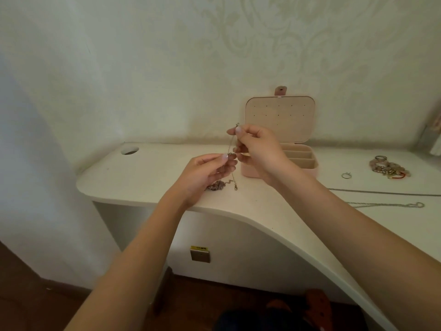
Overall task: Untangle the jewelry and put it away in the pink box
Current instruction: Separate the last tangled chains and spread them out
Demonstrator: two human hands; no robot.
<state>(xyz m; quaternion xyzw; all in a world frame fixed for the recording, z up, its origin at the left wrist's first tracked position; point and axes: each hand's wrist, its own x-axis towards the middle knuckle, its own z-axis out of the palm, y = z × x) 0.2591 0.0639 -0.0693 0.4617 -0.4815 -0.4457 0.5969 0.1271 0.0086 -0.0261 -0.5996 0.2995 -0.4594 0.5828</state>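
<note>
Your left hand (210,170) and right hand (256,146) both pinch the thin chain (231,142), lifted taut to free its knot, tangle (216,186) below, pink box (279,137) open just behind.

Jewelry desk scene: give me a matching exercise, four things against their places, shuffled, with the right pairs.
Things:
1. pink box
2. loose ring
3. bead pile
4. thin chain

Places:
A. held between left hand and right hand
B. far right of the desk
C. open, against the wall
D. on the desk, between box and pile

Pairs: 1-C, 2-D, 3-B, 4-A
</note>
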